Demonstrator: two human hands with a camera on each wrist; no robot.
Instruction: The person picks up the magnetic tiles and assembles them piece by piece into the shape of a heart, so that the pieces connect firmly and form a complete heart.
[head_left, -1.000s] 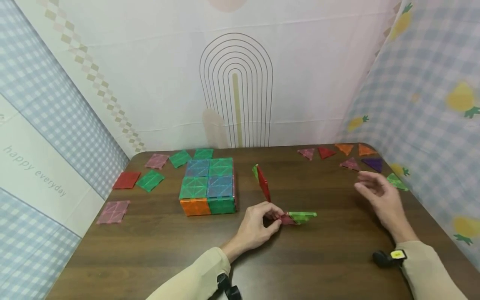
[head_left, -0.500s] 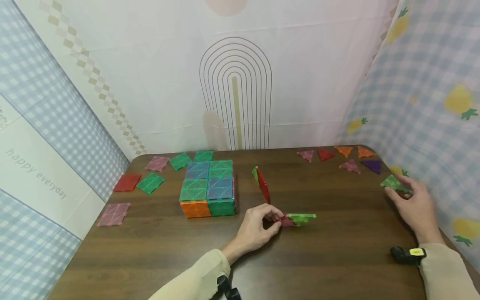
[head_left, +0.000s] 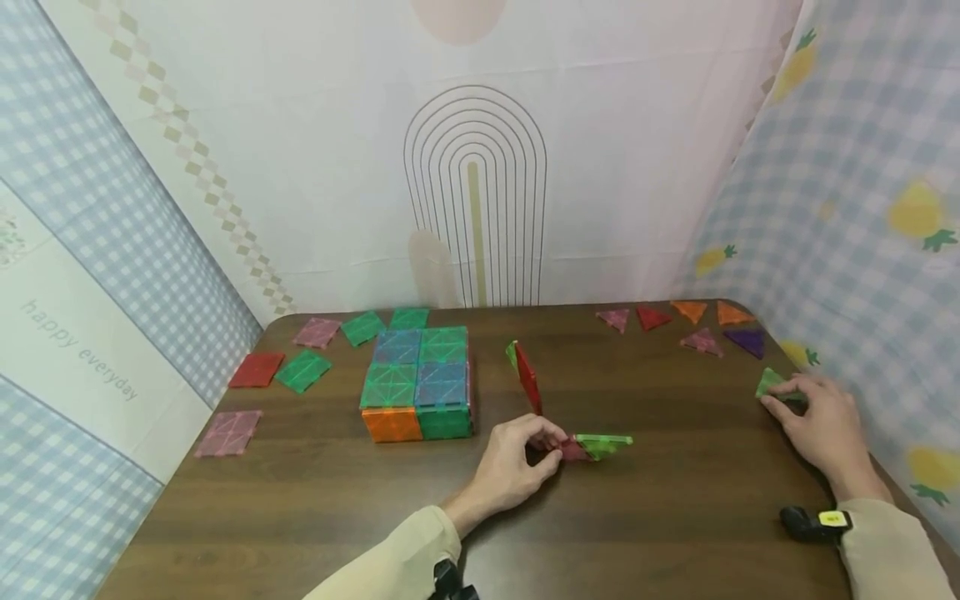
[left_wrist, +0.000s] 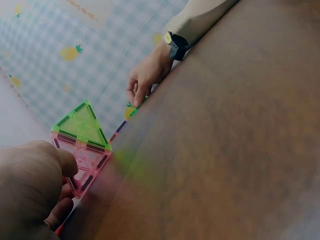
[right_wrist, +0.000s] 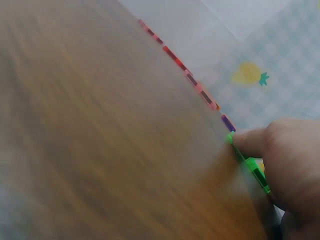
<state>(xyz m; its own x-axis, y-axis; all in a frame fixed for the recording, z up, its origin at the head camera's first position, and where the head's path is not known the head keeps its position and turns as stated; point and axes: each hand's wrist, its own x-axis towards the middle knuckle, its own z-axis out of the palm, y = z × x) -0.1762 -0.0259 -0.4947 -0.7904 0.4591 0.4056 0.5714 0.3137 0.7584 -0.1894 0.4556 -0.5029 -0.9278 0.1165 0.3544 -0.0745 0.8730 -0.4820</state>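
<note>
In the head view my left hand (head_left: 513, 467) pinches a pink triangular magnetic tile (head_left: 576, 450), with a light-green triangular tile (head_left: 603, 443) joined along its edge. The left wrist view shows this pair upright, the green triangle (left_wrist: 81, 122) above the pink one (left_wrist: 82, 162). Just beyond that hand stand a red tile (head_left: 527, 379) and a green tile (head_left: 512, 354), joined and on edge. At the table's right edge my right hand (head_left: 821, 425) grips another light-green triangular tile (head_left: 770, 382) between thumb and fingers; the palm hides part of it.
A block of joined square tiles (head_left: 416, 375) stands left of centre on the wooden table (head_left: 300, 517). Loose square tiles, such as a red one (head_left: 257, 370), lie at the left. Loose triangles, including a purple one (head_left: 746, 342), lie at the back right.
My right hand has moved right to the light-green triangle at the table edge and taken hold of it, shifting it slightly left. My left hand has stayed in place with its tiles.
</note>
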